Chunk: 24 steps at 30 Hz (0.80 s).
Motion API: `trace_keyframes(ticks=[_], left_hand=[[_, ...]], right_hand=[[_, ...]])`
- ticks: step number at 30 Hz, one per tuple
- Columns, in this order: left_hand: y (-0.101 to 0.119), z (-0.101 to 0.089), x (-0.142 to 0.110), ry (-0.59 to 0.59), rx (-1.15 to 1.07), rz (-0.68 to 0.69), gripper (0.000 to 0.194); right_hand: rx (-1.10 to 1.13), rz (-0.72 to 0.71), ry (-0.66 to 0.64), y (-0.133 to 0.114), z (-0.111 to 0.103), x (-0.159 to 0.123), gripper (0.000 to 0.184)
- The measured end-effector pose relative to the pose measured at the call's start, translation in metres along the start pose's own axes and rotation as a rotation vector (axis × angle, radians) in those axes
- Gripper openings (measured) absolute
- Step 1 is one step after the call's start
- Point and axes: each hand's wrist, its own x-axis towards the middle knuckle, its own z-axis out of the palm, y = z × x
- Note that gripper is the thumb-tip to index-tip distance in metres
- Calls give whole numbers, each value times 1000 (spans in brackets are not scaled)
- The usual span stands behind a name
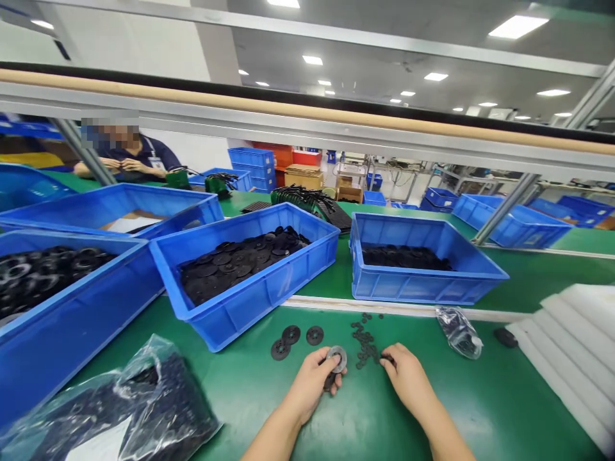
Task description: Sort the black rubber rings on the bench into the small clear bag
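My left hand is closed around a grey ring-shaped part, thumb on its face. A darker piece shows below it between the fingers. My right hand is pinched at the right side of a loose scatter of small black parts. Something small and dark shows at its fingertips, partly hidden by them. Beyond my left hand, three black discs lie flat on the green table: a left disc, a middle disc touching or overlapping it, and a separate right disc.
Blue bins hold black discs: a middle bin, a right bin and a left bin. Clear bags of dark parts lie left and right. White foam sheets stack at right. Another person sits across.
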Motion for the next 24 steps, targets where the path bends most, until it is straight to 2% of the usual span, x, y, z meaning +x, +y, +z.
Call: trace_keyframes(ticks=[4, 9, 14, 20, 22, 24], left_hand=[[3, 0, 1, 43, -26, 5, 47], [4, 1, -1, 38, -46, -1, 49], [3, 0, -1, 27, -57, 6, 45], [4, 2, -3, -4, -13, 10, 46], [4, 3, -4, -26, 2, 12, 47], [2, 5, -5, -68, 24, 18, 48]], right_hand=[[-67, 5, 48, -2, 4, 1, 22], [-135, 21, 100, -4, 5, 3, 25], [-112, 18, 35, -7, 1, 0, 16], [-80, 64, 108, -6, -1, 1, 17], [-1, 9, 155, -15, -1, -2, 16], [115, -123, 192, -32, 2, -8, 17]])
